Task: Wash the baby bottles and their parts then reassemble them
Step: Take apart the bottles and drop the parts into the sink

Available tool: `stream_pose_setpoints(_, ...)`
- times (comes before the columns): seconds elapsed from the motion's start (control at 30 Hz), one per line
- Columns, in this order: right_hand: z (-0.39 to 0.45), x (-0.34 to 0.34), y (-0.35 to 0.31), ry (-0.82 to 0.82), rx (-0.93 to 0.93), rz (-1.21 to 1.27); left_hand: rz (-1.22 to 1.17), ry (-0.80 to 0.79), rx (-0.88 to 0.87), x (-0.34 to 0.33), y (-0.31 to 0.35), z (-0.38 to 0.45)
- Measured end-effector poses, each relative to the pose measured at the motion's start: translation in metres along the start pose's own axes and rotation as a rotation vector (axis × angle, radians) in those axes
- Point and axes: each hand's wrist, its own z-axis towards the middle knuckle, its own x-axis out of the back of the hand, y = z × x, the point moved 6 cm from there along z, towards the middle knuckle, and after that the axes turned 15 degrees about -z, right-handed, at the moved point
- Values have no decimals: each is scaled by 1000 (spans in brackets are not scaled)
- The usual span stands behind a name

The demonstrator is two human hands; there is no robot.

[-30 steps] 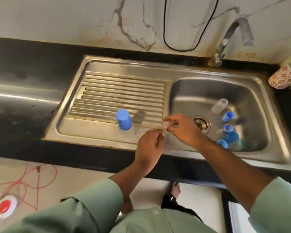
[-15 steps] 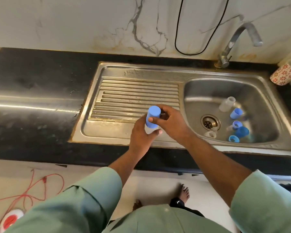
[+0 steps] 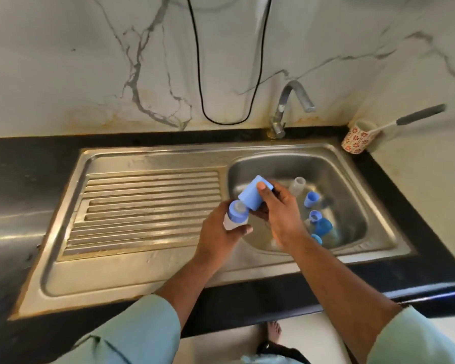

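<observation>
The left hand point(image 3: 216, 237) gripped a small baby bottle point(image 3: 235, 216), translucent body w/ blue collar and clear teat, above the sink's point(image 3: 153, 158) steel ribbed drainboard edge. The right hand point(image 3: 279, 214) held its blue cylindrical cap point(image 3: 254, 193), tilted, just beside the teat. In the basin lay another clear bottle point(image 3: 297, 185) and blue parts point(image 3: 311, 198); a floral cup point(image 3: 356, 137) w/ brush point(image 3: 405, 119) stood at the corner.

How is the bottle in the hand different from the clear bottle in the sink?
The held bottle wears a blue collar and nipple; the clear bottle in the sink basin has a bare open neck. The left hand grips one; the other rests untouched. Both have see-through bodies.
</observation>
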Motion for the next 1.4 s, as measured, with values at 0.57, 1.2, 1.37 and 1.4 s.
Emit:
stream_pose_setpoints(0.57, 143, 176, 174, -810, -208, -1738, 36, 41, 330, -156, -85, 102)
stream_pose_setpoints(1.2, 138, 155, 202, -777, -181, -1680, 127, 55, 344, -140, -90, 97)
stream_pose_setpoints(1.37, 145, 168, 163, -622, -235, -1600, 81, 27, 348, -137, -81, 92)
stream_pose_setpoints(1.4, 149, 172, 150, -522, -241, -1498, 84, 19, 335, -137, -79, 91)
